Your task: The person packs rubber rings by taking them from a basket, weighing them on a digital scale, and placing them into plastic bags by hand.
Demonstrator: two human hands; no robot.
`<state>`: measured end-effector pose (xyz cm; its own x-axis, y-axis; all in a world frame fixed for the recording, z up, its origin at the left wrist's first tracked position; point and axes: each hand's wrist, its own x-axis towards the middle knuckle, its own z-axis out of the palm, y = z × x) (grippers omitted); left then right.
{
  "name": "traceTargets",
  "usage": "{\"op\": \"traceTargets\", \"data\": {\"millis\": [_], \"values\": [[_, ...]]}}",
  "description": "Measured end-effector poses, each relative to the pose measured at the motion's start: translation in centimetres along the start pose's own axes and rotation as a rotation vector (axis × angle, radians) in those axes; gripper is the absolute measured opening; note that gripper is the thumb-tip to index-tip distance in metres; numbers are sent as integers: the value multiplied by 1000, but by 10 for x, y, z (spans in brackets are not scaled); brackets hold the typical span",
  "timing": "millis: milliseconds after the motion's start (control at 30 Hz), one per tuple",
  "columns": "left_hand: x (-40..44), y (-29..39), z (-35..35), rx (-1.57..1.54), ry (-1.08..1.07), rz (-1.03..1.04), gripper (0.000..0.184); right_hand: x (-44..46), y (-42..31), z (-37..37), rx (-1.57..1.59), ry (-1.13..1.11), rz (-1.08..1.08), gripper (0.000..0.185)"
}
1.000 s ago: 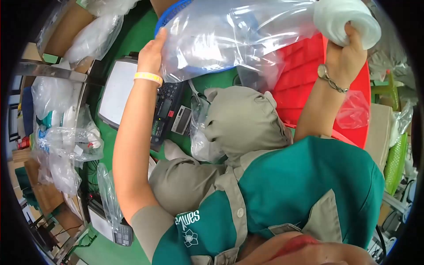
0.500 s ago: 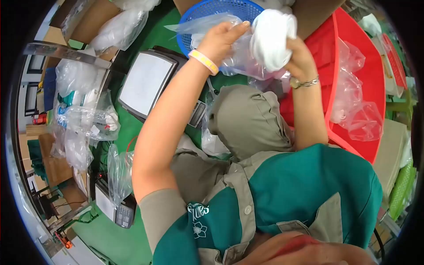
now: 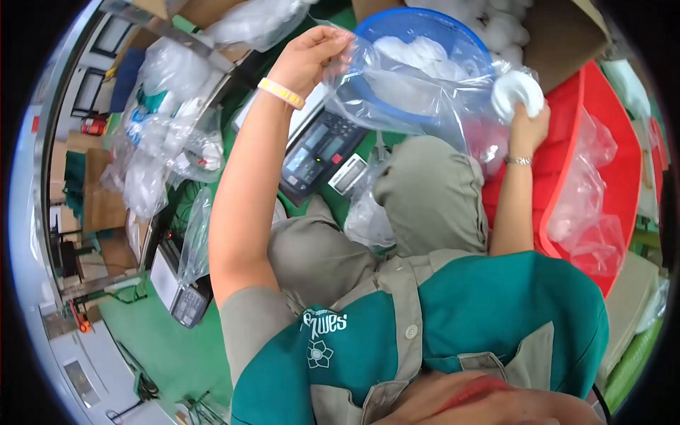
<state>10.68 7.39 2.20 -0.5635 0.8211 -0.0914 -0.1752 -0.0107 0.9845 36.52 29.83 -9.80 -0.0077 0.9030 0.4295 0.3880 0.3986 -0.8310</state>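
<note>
With my left hand (image 3: 312,60), fingers pinched, I hold the edge of a clear plastic bag (image 3: 347,92) at the upper middle. The bag spreads rightward in front of a blue basket (image 3: 457,25). Inside the basket lie white soft-looking bundles (image 3: 418,53), partly seen through the film. My right hand (image 3: 530,127) grips a white coiled bundle (image 3: 511,95), curved like a ring, beside the bag's right end. Whether that hand also touches the film I cannot tell.
A scale (image 3: 322,152) with display and keypad stands beneath my left forearm. At the right is a red bin (image 3: 567,177) with clear bags in it. A cardboard box (image 3: 567,35) stands behind. Another scale (image 3: 177,283) sits at lower left.
My hands have moved apart, left hand leftward and right hand rightward with the white coiled bundle. The clear bag now stretches wide between them, and the view has shifted.
</note>
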Motion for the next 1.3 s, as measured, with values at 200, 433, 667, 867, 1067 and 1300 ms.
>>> {"op": "traceTargets", "data": {"millis": [200, 433, 667, 867, 1067, 1300], "values": [[-41, 23, -37, 507, 281, 176, 25, 2, -96, 14, 1239, -707, 561, 33], [-76, 20, -36, 576, 223, 365, 36, -59, -199, 101, 1469, -1816, 606, 35], [-111, 30, -124, -488, 563, 462, 26, -47, -178, 126, 989, -1153, 282, 36], [-79, 22, -81, 144, 666, 516, 22, -78, -227, 133, 1249, -1618, 100, 23], [-69, -10, -65, 470, 700, 634, 25, -120, -217, 205, 765, -1376, -427, 32], [-52, -33, -37, 865, 489, 913, 16, -151, -196, 228, 576, -1354, -501, 36]]}}
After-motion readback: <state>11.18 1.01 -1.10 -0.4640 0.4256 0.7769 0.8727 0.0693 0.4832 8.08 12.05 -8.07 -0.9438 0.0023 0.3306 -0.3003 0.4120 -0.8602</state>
